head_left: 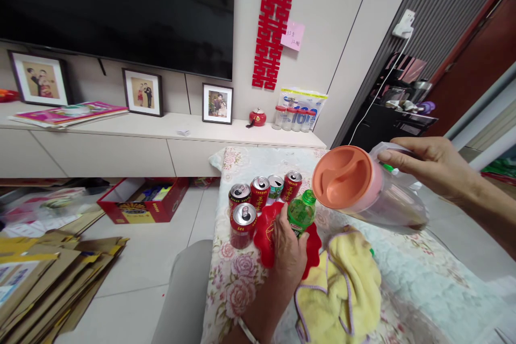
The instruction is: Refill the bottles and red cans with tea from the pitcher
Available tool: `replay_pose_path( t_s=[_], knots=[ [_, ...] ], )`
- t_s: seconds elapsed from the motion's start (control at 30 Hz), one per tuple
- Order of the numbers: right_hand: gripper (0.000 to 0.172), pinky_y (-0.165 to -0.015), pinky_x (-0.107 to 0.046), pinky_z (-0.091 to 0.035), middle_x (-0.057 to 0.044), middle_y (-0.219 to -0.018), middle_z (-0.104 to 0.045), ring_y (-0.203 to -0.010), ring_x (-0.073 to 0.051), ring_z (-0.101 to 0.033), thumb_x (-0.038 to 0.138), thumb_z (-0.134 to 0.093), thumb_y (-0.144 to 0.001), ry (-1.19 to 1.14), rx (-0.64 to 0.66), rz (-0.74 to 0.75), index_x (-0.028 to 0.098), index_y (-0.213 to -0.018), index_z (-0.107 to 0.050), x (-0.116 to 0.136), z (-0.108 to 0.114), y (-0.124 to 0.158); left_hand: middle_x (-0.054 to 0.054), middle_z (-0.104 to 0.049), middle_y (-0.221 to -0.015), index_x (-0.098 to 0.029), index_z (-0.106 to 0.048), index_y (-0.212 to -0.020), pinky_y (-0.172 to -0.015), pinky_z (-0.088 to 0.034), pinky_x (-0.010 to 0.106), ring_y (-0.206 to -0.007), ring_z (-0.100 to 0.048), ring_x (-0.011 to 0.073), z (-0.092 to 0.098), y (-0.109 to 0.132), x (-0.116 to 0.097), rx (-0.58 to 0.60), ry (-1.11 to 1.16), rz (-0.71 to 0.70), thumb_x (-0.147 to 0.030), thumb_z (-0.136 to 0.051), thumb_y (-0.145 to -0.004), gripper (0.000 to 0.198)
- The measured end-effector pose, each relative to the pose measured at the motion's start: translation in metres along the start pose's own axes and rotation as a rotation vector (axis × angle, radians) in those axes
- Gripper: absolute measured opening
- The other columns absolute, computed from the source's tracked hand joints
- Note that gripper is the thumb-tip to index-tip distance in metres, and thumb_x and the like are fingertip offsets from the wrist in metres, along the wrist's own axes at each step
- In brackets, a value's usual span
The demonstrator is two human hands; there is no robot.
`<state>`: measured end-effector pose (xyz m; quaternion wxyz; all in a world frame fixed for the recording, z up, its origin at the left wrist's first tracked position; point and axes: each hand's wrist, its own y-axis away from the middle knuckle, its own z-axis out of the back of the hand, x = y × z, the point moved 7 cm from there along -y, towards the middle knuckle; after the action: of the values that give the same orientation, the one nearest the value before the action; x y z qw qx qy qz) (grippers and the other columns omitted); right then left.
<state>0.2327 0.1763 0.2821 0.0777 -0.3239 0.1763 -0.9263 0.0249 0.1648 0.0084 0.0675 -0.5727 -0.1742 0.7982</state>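
My left hand (289,250) is closed around a green plastic bottle (301,212), which has no cap on its mouth. The bottle stands over a red scalloped tray (264,247). With my right hand (433,164) I grip the handle of a clear pitcher (397,205) with an orange lid (342,177). The pitcher is tilted, its lid end close to the bottle's mouth, and some brownish liquid lies at its bottom end. Whether any liquid is flowing, I cannot tell. Several opened drink cans (244,224) stand left of and behind the tray.
A yellow towel (342,285) lies crumpled on the flowered tablecloth (237,279). Behind is a white cabinet (193,131) with framed photos, glass jars (287,120) and a red pot (257,116). A red box (141,201) and flattened cardboard (52,279) are on the floor.
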Motion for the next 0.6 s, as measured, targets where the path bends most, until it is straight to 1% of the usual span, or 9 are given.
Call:
replay_pose_path(
  t_s=[0.2,0.4,0.6],
  knots=[
    [0.062,-0.053,-0.022,-0.036,-0.002,-0.068,-0.054,-0.065,-0.014,-0.046,0.078,-0.076,-0.068,0.014,0.01,0.005,0.017,-0.073,-0.071,0.0001,-0.0004,-0.0004,0.024,-0.051,-0.153,-0.011,-0.033,-0.152,-0.12,-0.039,0.053,-0.148,-0.045,0.0334,-0.0012,-0.0001,0.0018,0.011,-0.004,0.012,-0.01,-0.058,-0.083,0.073],
    [0.062,-0.052,-0.021,-0.036,-0.002,-0.067,-0.055,-0.063,-0.013,-0.046,0.078,-0.078,-0.066,0.007,0.009,0.005,0.017,-0.073,-0.072,0.0027,0.0005,0.0001,0.026,-0.051,-0.152,-0.01,-0.033,-0.152,-0.119,-0.04,0.055,-0.149,-0.044,0.035,-0.0018,0.0001,0.0015,0.012,-0.023,0.0,-0.009,-0.058,-0.084,0.073],
    [0.059,-0.054,-0.022,-0.039,-0.003,-0.071,-0.06,-0.068,-0.015,-0.049,0.074,-0.081,-0.065,-0.03,0.009,-0.017,0.017,-0.075,-0.074,0.0003,-0.001,-0.0006,0.025,-0.052,-0.152,-0.01,-0.035,-0.152,-0.12,-0.04,0.053,-0.147,-0.047,0.0343,-0.001,0.0001,0.0003,0.011,-0.024,0.01,-0.008,-0.059,-0.083,0.073]
  ],
)
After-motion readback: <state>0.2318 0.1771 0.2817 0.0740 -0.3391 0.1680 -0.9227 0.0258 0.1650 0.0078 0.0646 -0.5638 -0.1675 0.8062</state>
